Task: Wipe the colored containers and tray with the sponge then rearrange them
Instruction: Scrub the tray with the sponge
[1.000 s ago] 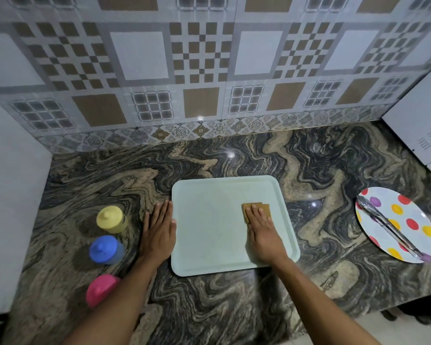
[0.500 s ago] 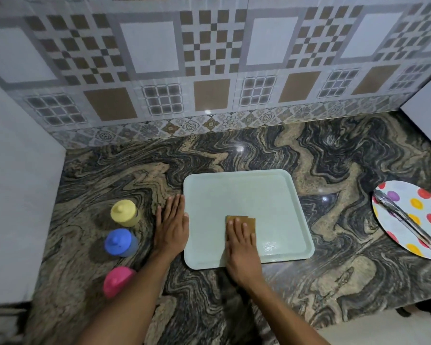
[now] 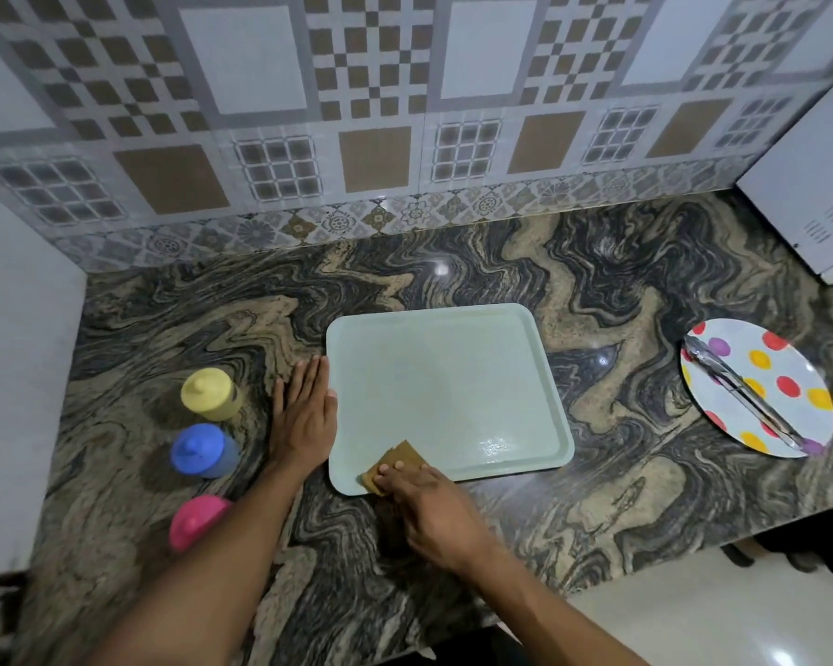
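Observation:
A pale green tray [image 3: 453, 358] lies flat in the middle of the marbled counter. My right hand [image 3: 429, 511] presses a brown sponge [image 3: 397, 456] onto the tray's near left corner. My left hand [image 3: 304, 415] rests flat on the counter, fingers together, touching the tray's left edge. Left of that hand stand three lidded containers in a column: yellow [image 3: 210, 392] farthest, blue [image 3: 202, 449] in the middle, pink [image 3: 196, 520] nearest and partly hidden by my left forearm.
A white plate with colored dots [image 3: 789, 372] lies at the right with metal tongs [image 3: 741, 396] across it. A white appliance [image 3: 818, 194] stands at the far right corner. A tiled wall runs behind; a white side panel [image 3: 15, 377] bounds the left.
My right hand has slid the sponge from the tray's middle right toward its near left corner. The left hand stayed beside the tray's left edge.

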